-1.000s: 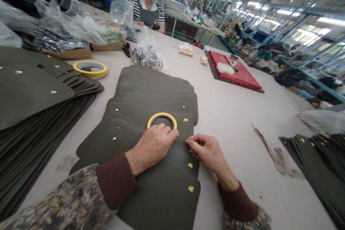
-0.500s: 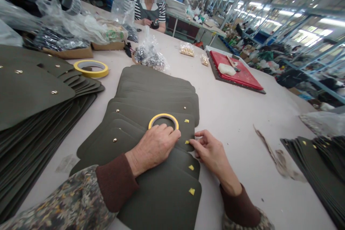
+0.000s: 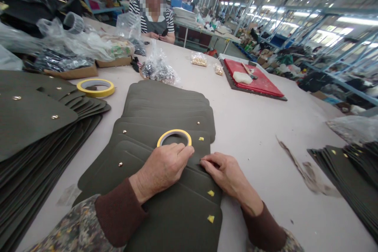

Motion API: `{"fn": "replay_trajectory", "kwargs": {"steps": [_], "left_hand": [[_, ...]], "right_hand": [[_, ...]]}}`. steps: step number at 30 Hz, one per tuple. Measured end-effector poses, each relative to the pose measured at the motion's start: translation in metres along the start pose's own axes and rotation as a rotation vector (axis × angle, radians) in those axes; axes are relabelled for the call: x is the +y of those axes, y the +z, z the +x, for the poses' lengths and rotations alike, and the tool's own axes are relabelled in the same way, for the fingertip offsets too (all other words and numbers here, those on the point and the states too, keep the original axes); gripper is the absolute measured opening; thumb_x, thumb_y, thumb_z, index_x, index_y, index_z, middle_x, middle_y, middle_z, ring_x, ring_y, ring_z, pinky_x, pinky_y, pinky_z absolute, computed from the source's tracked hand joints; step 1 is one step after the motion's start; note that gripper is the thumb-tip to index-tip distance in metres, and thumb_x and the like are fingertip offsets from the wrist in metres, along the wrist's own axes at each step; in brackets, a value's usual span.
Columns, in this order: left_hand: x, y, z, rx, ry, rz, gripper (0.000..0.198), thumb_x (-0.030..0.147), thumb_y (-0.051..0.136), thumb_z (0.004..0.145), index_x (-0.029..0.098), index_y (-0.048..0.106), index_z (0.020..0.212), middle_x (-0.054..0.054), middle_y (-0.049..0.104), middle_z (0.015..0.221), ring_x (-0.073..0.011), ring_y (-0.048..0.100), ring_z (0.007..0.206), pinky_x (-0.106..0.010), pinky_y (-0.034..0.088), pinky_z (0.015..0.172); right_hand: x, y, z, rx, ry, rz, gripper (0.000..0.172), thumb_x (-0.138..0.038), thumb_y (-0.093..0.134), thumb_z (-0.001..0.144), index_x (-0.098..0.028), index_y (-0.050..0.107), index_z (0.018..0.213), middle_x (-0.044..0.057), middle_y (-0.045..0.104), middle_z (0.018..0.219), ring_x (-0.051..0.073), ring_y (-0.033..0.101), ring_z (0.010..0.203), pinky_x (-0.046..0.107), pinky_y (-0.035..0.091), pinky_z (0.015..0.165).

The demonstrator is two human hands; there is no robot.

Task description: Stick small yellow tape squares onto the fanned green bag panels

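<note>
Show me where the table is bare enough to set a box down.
Widest bare table: between the fanned panels, the red board and the right-hand stack. A narrow strip runs beside the left stack. The far left, with bags, is crowded.

Left: spare tape roll (image 3: 95, 87); right: red mat (image 3: 265, 85).
</note>
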State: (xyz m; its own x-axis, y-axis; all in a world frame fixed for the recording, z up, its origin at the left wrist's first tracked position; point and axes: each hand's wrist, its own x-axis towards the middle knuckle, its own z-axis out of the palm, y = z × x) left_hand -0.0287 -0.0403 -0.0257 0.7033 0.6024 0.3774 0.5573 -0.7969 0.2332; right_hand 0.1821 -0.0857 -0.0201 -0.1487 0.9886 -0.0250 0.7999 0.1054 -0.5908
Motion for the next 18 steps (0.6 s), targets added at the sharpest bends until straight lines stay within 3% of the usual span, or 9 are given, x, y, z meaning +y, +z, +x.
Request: {"fn": "replay_trajectory", "kwargs": {"steps": [4, 6, 8, 11, 13, 15, 18], "left_hand": [[-0.005, 0.002, 0.001, 0.023, -0.043, 0.000, 0.016, 0.014, 0.042, 0.094, 0.019, 0.056, 0.100, -0.001, 0.060, 0.079, -0.0169, 0.055, 0.074, -0.027, 0.043, 0.066], [-0.007, 0.004, 0.002, 0.050, -0.077, 0.007, 0.017, 0.014, 0.042, 0.094, 0.019, 0.056, 0.101, -0.001, 0.061, 0.081, -0.0177, 0.055, 0.078, -0.028, 0.045, 0.069], [-0.010, 0.005, 0.002, 0.091, -0.108, 0.009, 0.017, 0.015, 0.042, 0.094, 0.018, 0.056, 0.104, -0.002, 0.063, 0.085, -0.0184, 0.056, 0.084, -0.029, 0.046, 0.073], [-0.012, 0.006, 0.004, 0.116, -0.147, 0.034, 0.018, 0.016, 0.043, 0.095, 0.018, 0.055, 0.108, -0.003, 0.064, 0.089, -0.0182, 0.056, 0.088, -0.029, 0.047, 0.076], [-0.014, 0.005, 0.008, 0.088, -0.169, 0.070, 0.018, 0.015, 0.043, 0.095, 0.019, 0.055, 0.108, -0.003, 0.065, 0.091, -0.0182, 0.057, 0.090, -0.028, 0.048, 0.076], [-0.016, 0.003, 0.014, 0.039, -0.184, 0.108, 0.019, 0.015, 0.045, 0.094, 0.020, 0.055, 0.109, -0.003, 0.065, 0.092, -0.0184, 0.057, 0.093, -0.028, 0.048, 0.076], [-0.019, 0.001, 0.023, -0.041, -0.196, 0.168, 0.018, 0.015, 0.045, 0.094, 0.020, 0.055, 0.109, -0.003, 0.065, 0.092, -0.0191, 0.057, 0.092, -0.028, 0.048, 0.074]], "right_hand": [[0.001, -0.016, -0.004, -0.212, 0.047, 0.149, 0.026, -0.032, 0.056, 0.086, -0.019, 0.073, 0.071, 0.000, 0.069, 0.065, 0.013, 0.057, 0.057, 0.023, 0.039, 0.053], [0.005, -0.019, -0.005, -0.257, 0.082, 0.262, 0.022, -0.032, 0.059, 0.083, -0.019, 0.074, 0.074, 0.000, 0.069, 0.067, 0.013, 0.057, 0.058, 0.022, 0.040, 0.052], [0.013, -0.019, -0.002, -0.160, 0.138, 0.355, 0.021, -0.033, 0.059, 0.082, -0.018, 0.074, 0.080, 0.001, 0.070, 0.071, 0.014, 0.059, 0.062, 0.023, 0.042, 0.054], [0.026, -0.013, 0.008, 0.159, 0.225, 0.381, 0.025, -0.035, 0.056, 0.083, -0.017, 0.073, 0.086, 0.002, 0.071, 0.074, 0.015, 0.060, 0.064, 0.025, 0.045, 0.058], [0.032, -0.009, 0.016, 0.282, 0.231, 0.357, 0.026, -0.035, 0.056, 0.082, -0.017, 0.072, 0.089, 0.003, 0.071, 0.075, 0.016, 0.061, 0.065, 0.026, 0.046, 0.060], [0.032, -0.006, 0.023, 0.310, 0.199, 0.331, 0.024, -0.033, 0.057, 0.081, -0.017, 0.072, 0.091, 0.003, 0.072, 0.077, 0.017, 0.062, 0.068, 0.028, 0.047, 0.064], [0.025, -0.004, 0.029, 0.250, 0.161, 0.298, 0.020, -0.029, 0.056, 0.080, -0.018, 0.073, 0.084, 0.002, 0.073, 0.077, 0.017, 0.063, 0.068, 0.028, 0.046, 0.066]]}}
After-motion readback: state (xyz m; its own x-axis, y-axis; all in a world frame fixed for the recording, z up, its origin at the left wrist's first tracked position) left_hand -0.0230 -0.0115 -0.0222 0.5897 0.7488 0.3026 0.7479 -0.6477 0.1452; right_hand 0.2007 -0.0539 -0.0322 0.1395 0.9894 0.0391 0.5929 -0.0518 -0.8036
